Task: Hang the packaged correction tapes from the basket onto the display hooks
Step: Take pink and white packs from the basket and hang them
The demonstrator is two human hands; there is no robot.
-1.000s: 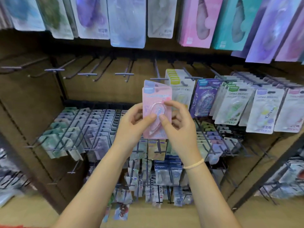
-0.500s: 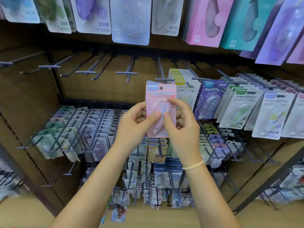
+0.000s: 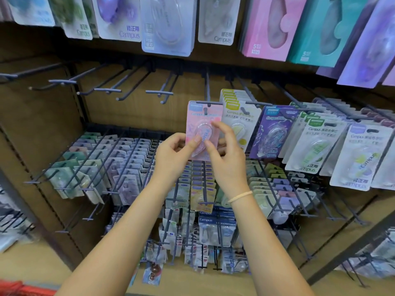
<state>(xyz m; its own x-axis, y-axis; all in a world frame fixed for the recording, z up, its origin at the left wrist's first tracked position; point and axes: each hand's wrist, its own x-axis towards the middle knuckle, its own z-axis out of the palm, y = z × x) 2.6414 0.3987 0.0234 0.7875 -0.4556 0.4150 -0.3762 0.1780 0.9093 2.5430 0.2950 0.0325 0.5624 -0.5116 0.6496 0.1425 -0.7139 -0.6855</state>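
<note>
- The pink packet (image 3: 204, 124) of correction tape sits upright at the centre of the frame, held up against the tip of a dark hook (image 3: 207, 90) — the hook's end shows in the hanging hole near the packet's top edge.
- The left hand (image 3: 175, 154) grips the packet's lower left edge, thumb on the front and fingers curled behind it.
- The right hand (image 3: 226, 157) holds the packet from the right; its thumb presses the clear bubble on the front, the forefinger arches over the bubble's top, and the other fingers are tucked behind the card.
- A pale band (image 3: 240, 196) circles the right wrist.
- Just right of the pink packet hangs a row of yellow packets (image 3: 240, 122), then purple packets (image 3: 272, 131) and green ones (image 3: 316, 146) further right.
- Bare hooks (image 3: 106, 86) stick out in the upper left — well apart from the hands.
- Bigger packets (image 3: 166, 24) hang across the top of the frame.
- A red basket edge (image 3: 23, 289) shows in the lower left corner.
</note>
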